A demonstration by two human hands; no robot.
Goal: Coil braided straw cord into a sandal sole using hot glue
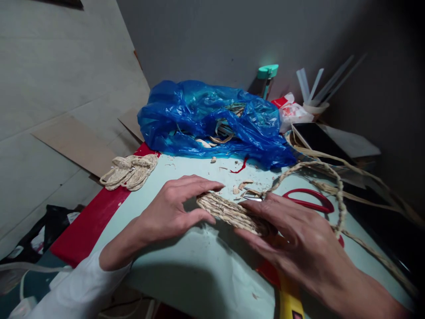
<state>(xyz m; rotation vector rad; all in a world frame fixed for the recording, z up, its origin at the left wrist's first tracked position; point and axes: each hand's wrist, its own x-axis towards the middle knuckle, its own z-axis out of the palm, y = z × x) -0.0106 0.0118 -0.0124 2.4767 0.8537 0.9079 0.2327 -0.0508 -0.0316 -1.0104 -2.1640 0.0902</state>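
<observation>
A flat oval mat of coiled straw braid [229, 212] is held just above the pale green table [186, 261]. My left hand [174, 208] grips its left end between thumb and fingers. My right hand [295, 235] holds its right end, fingers over the top and thumb beneath. A long straw braid [337, 186] trails from the mat and curves away to the right. Red-handled scissors [310, 201] lie just behind my right hand.
A blue plastic bag [212, 117] with straw inside sits at the back. A bundle of coiled braid [131, 172] lies at the left on a red edge strip [89, 223]. Straw scraps [244, 187], a dark tablet [318, 139] and a cup of sticks [315, 106] stand behind.
</observation>
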